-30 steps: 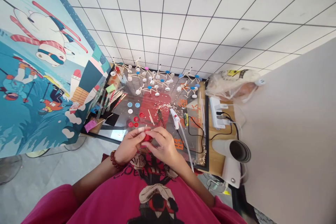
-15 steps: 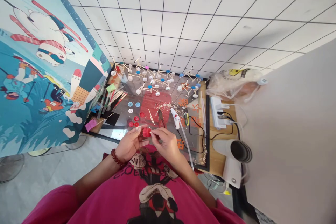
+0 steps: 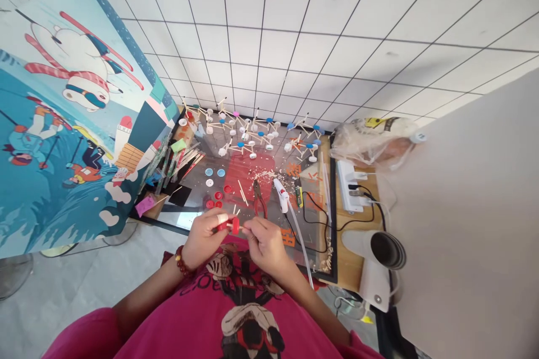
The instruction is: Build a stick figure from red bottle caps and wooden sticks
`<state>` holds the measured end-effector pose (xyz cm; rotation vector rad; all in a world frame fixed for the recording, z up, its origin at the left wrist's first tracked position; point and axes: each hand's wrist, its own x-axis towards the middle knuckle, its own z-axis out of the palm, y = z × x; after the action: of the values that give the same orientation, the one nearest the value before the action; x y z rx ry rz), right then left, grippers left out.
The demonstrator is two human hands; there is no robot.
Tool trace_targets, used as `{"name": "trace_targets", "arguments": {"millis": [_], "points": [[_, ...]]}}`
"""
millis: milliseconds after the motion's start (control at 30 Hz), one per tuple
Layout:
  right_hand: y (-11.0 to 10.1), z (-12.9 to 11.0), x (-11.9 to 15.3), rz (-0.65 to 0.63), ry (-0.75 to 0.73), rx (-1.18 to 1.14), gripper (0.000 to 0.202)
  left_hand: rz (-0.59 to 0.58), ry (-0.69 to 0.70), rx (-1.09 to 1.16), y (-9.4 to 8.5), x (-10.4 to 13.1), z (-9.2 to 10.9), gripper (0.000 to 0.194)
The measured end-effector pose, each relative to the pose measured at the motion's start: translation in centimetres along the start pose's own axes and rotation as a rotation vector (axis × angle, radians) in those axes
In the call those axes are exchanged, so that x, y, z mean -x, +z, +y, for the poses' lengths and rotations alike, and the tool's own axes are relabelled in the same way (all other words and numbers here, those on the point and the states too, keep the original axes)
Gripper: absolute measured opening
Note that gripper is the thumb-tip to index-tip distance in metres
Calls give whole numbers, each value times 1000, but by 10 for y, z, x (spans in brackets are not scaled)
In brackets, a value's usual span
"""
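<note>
Near the table's front edge, my left hand point(image 3: 207, 237) is closed on a pair of red caps point(image 3: 234, 225) that stand a little apart. My right hand point(image 3: 264, 240) pinches a thin wooden stick point(image 3: 243, 229) reaching the right-hand cap. Beyond my left hand lie loose red caps point(image 3: 218, 196), with two blue caps point(image 3: 221, 173) and a white cap point(image 3: 209, 183) behind them. Two pale sticks point(image 3: 243, 192) rest on the red mat point(image 3: 248, 171). Red-handled pliers point(image 3: 260, 202) and a white glue gun point(image 3: 281, 195) lie farther right.
Several stick-and-cap models point(image 3: 252, 134) stand along the wall. Sticks and packets point(image 3: 179, 162) crowd the table's left side. To the right are a power strip point(image 3: 349, 186), a cable, a plastic bag point(image 3: 370, 140) and a white cup-like object point(image 3: 385, 249).
The red caps in my left hand, together before, now show a gap between them. My left fingers have closed over them from above, and both hands sit slightly lower in view.
</note>
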<state>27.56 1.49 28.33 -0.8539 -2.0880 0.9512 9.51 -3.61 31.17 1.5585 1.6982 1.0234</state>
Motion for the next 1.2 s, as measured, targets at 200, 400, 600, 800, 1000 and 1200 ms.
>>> {"name": "trace_targets", "arguments": {"millis": [200,400,600,800,1000,1200], "points": [[15,-11,8,0,70,-86,27,-3,338,-282,-6,3,10,36],[24,-7,5,-43,320,-530,38,-67,20,3,-2,2,6,26],[14,-1,-1,-22,278,-442,39,-145,-697,1034,-5,-4,0,31],[10,-8,-2,-19,161,-250,35,-107,-641,1267,-11,-5,-2,36],[10,-10,-2,-38,61,-20,27,-134,-598,1199,-8,0,-12,37],[9,-11,-1,-39,29,54,27,-132,-513,1071,-7,2,-21,38]]}}
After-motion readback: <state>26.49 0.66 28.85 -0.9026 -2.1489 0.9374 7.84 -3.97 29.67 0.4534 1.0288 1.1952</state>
